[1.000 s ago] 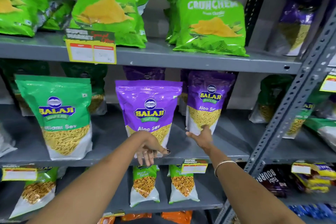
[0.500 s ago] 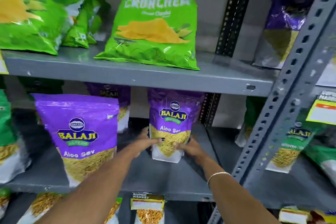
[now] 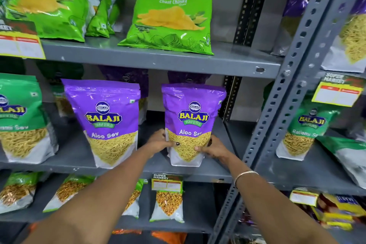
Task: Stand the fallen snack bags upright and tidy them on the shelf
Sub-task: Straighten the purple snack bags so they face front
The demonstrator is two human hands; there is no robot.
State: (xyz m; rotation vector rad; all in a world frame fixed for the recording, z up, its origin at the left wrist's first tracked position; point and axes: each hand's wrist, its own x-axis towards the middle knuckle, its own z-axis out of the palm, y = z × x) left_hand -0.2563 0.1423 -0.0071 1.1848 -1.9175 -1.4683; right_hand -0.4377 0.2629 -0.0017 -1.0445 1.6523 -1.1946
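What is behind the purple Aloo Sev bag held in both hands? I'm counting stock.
Behind the held Aloo Sev bag, the dark top of another purple bag shows above it. Its lower part is covered, and any bags further back cannot be seen.

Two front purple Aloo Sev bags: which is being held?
The right purple bag, gripped at its base by left hand and right hand; the left purple bag stands untouched.
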